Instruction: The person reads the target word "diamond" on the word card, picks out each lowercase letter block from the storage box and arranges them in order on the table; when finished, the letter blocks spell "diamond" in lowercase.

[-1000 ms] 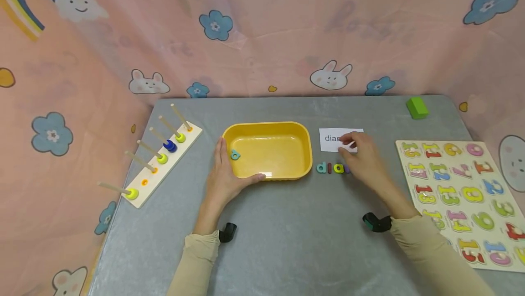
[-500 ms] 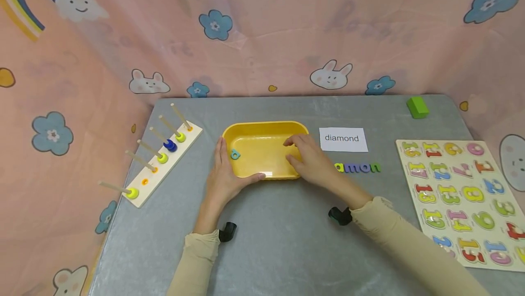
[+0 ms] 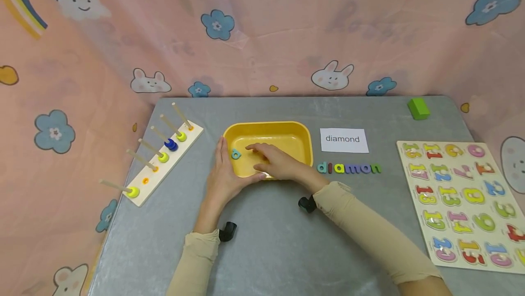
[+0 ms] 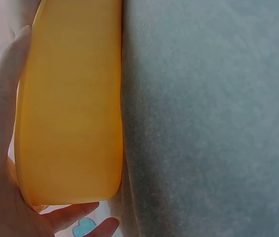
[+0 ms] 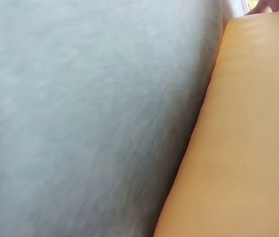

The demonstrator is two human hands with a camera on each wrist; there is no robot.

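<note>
A yellow plastic tray (image 3: 283, 134) stands at the middle of the table. My left hand (image 3: 223, 179) holds its front left corner, fingers along the left end and thumb at the front rim. The tray's outer wall (image 4: 70, 108) fills much of the left wrist view. A small teal letter (image 3: 235, 154) lies inside, near the left end. Over the tray, my right hand (image 3: 279, 163) reaches in with thumb and forefinger apart beside that letter, nothing visible between them. Right of the tray, a row of coloured letters (image 3: 350, 168) reads "diamon", below a white card (image 3: 344, 140) printed "diamond".
A wooden peg board (image 3: 162, 163) with yellow and blue rings stands at the left. To the right lies a number puzzle board (image 3: 463, 205). A green block (image 3: 418, 108) sits at the back right of the grey table (image 3: 270, 250). Patterned pink cloth hangs behind.
My right hand has moved left from the letter row and card into the tray, up to the teal letter. The row's right end is now uncovered. My left hand has stayed on the tray.
</note>
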